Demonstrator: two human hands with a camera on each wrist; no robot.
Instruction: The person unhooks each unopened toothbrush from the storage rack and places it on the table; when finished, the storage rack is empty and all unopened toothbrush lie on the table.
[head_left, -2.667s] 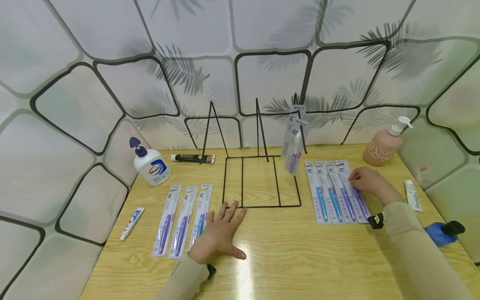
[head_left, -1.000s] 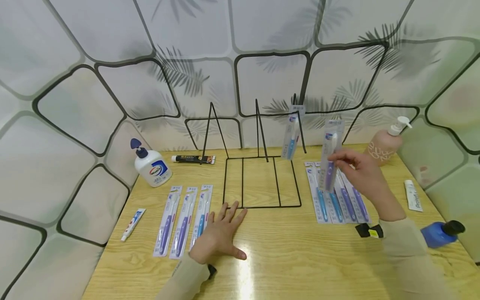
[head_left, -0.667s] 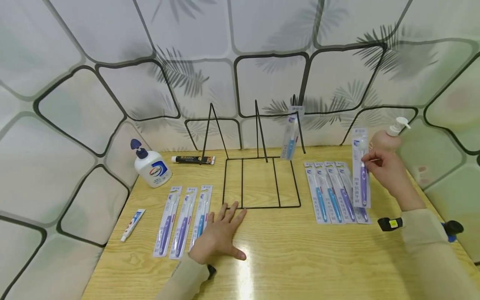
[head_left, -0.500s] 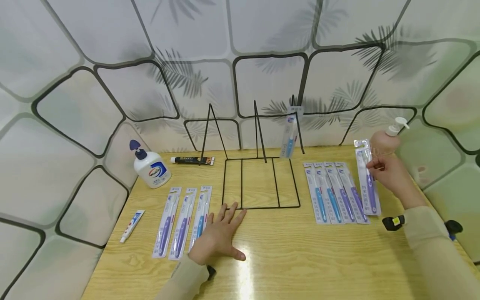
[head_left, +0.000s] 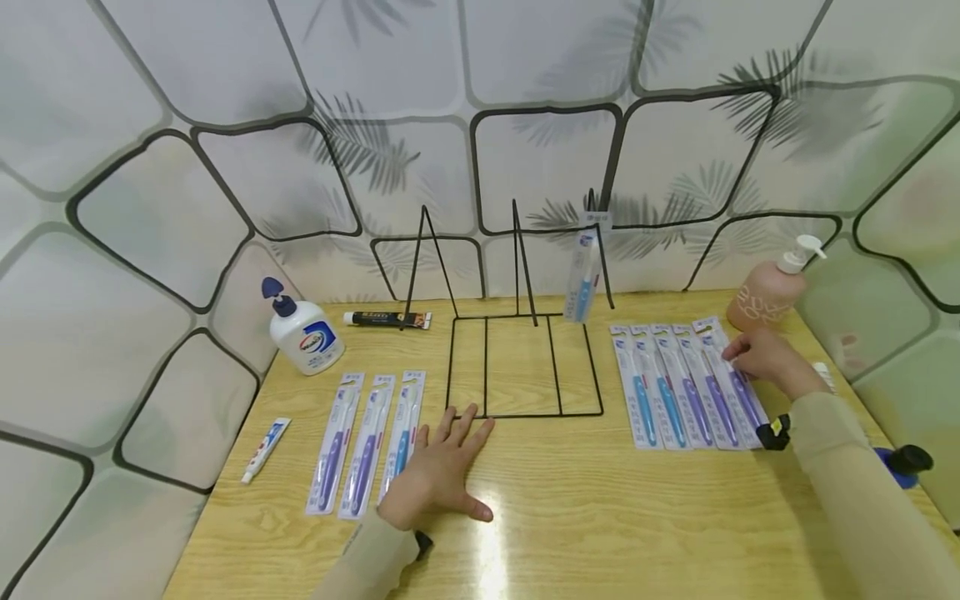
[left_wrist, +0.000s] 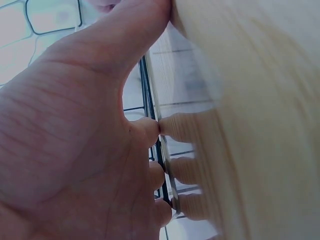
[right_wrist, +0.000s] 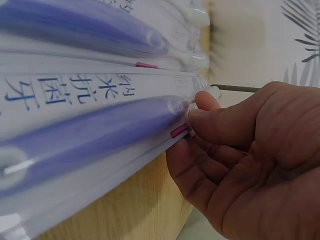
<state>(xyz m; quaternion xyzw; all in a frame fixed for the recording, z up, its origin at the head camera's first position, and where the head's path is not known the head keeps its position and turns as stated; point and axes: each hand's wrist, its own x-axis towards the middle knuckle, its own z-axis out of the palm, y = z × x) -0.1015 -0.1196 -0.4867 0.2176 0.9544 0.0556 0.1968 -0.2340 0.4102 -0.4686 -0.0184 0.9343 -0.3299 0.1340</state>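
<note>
My right hand (head_left: 767, 360) is at the right end of a row of packaged toothbrushes. Its thumb and fingers pinch the edge of the outermost purple toothbrush (head_left: 742, 396), which lies on the table; the right wrist view shows that purple toothbrush (right_wrist: 95, 122) close up. Side by side to its left lie several more packs, among them a blue toothbrush (head_left: 642, 400). One blue toothbrush pack (head_left: 582, 279) hangs on the right prong of a black wire rack (head_left: 525, 414). With fingers spread, my left hand (head_left: 433, 477) rests on the table, fingertips at the rack's front wire.
Three toothbrush packs, one a purple toothbrush (head_left: 327, 458), lie left of my left hand. Around them stand a white pump bottle (head_left: 306, 337), a black toothpaste tube (head_left: 386, 319), a small tube (head_left: 265, 450), a pink pump bottle (head_left: 765, 296) and a blue bottle (head_left: 903, 465).
My right hand has taken the front purple toothbrush pack off the rack, uncovering the blue one, and laid it at the row's right end. My left hand has stayed put.
</note>
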